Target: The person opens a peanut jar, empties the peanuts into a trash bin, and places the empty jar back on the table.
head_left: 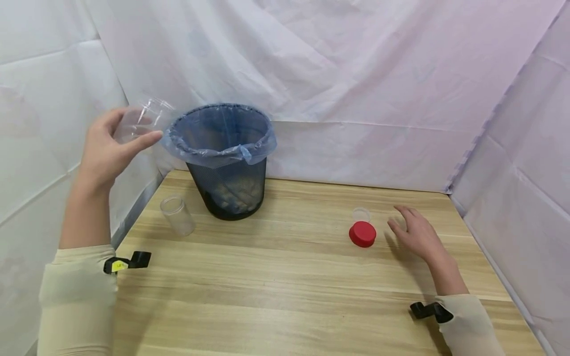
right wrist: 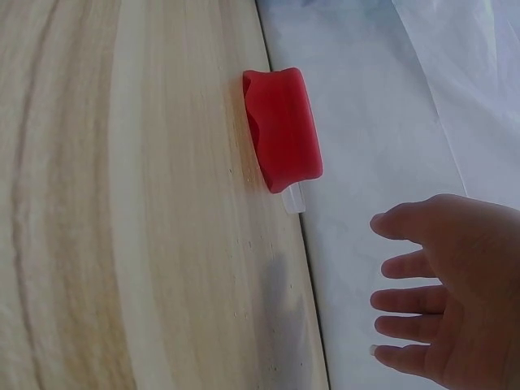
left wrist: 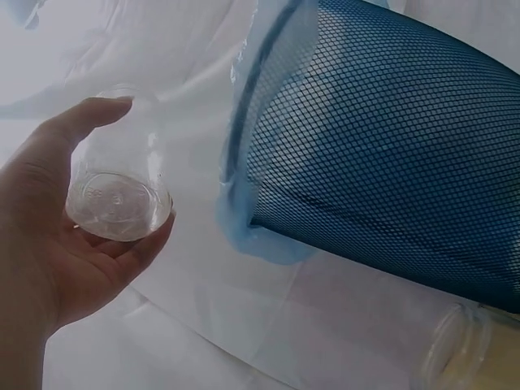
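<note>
My left hand [head_left: 104, 143] grips a clear plastic jar [left wrist: 118, 183] between thumb and fingers, raised beside the rim of a black mesh bin [head_left: 231, 190] lined with a blue bag [head_left: 218, 155]. In the left wrist view the jar's round base faces the camera. Just above the table at the right, my right hand [head_left: 417, 235] has its fingers spread and holds nothing. To its left lie a red lid [head_left: 362, 234] and, behind that, a small translucent lid [head_left: 361, 214]. Another clear jar [head_left: 178, 216] stands on the table in front of the bin's left side.
The wooden table [head_left: 267, 282] ends at a white sheet [head_left: 356, 153] at the back. White sheeting also hangs at the left and right sides. The bin stands at the table's back left, its bag folded over the rim.
</note>
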Action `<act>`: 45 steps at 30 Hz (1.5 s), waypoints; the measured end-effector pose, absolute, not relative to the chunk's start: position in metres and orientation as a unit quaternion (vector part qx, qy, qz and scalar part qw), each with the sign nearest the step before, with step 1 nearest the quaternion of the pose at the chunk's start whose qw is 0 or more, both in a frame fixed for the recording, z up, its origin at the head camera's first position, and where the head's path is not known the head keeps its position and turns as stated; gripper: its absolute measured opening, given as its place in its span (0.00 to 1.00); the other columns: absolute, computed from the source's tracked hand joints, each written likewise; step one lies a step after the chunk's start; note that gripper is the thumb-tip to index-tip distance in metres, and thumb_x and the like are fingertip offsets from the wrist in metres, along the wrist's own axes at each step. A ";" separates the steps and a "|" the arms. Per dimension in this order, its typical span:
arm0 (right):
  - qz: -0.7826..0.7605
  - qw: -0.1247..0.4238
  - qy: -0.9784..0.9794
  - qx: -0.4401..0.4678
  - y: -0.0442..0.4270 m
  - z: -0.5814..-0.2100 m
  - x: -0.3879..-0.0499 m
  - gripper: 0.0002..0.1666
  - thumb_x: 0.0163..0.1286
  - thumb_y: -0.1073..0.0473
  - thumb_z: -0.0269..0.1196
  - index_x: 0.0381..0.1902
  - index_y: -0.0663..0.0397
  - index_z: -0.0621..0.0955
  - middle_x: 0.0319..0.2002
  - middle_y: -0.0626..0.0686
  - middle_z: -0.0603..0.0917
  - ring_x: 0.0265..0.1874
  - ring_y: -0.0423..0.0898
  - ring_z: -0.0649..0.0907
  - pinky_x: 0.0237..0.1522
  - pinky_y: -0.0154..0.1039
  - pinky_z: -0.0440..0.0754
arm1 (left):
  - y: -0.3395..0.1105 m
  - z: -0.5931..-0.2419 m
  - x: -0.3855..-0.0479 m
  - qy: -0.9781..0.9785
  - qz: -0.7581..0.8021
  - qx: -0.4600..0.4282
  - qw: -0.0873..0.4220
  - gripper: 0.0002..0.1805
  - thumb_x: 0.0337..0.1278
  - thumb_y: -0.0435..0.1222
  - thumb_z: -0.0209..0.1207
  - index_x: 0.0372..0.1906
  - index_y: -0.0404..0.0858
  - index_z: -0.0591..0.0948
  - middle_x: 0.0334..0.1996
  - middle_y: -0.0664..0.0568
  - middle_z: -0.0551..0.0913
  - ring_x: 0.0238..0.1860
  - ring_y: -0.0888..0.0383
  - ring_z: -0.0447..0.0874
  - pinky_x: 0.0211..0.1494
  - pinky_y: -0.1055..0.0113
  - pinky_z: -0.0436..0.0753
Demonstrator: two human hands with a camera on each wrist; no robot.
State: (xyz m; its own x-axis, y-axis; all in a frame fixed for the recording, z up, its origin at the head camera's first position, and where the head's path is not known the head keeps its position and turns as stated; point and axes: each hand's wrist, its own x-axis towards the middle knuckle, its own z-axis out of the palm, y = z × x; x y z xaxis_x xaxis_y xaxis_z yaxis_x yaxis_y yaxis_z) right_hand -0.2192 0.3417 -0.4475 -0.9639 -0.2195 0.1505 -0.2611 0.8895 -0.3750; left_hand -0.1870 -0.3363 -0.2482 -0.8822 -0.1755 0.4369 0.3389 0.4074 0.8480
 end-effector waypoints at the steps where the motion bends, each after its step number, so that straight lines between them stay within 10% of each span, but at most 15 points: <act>1: 0.200 0.052 -0.970 0.124 0.342 -0.448 -0.219 0.37 0.85 0.49 0.59 0.77 0.70 0.69 0.73 0.77 0.71 0.71 0.77 0.71 0.68 0.77 0.70 | -0.337 -0.252 -0.186 -0.795 -0.554 -0.051 0.242 0.26 0.60 0.30 0.76 0.62 0.44 0.84 0.49 0.64 0.88 0.47 0.68 0.88 0.46 0.83 0.84; 21: 0.196 0.053 -0.972 0.121 0.343 -0.450 -0.221 0.37 0.85 0.47 0.58 0.78 0.69 0.69 0.73 0.76 0.72 0.71 0.77 0.71 0.69 0.77 0.69 | -0.340 -0.327 -0.156 -0.663 -0.674 -0.040 0.324 0.28 0.48 0.15 0.72 0.55 0.37 0.84 0.47 0.50 0.89 0.44 0.59 0.89 0.46 0.80 0.86; 45: 0.198 0.052 -0.971 0.121 0.343 -0.446 -0.220 0.36 0.84 0.50 0.60 0.78 0.69 0.69 0.73 0.76 0.72 0.71 0.77 0.71 0.69 0.77 0.69 | -0.298 -0.384 -0.130 -0.766 -0.586 -0.064 0.254 0.33 0.58 0.20 0.71 0.67 0.38 0.75 0.55 0.63 0.87 0.55 0.67 0.87 0.60 0.80 0.81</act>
State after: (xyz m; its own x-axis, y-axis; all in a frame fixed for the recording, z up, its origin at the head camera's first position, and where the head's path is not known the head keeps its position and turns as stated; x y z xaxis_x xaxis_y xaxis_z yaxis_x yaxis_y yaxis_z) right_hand -0.2202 0.3428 -0.4462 -0.9655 -0.2133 0.1496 -0.2549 0.8924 -0.3724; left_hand -0.1301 -0.2982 -0.3840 -0.8625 -0.1996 0.4650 0.3967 0.3039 0.8662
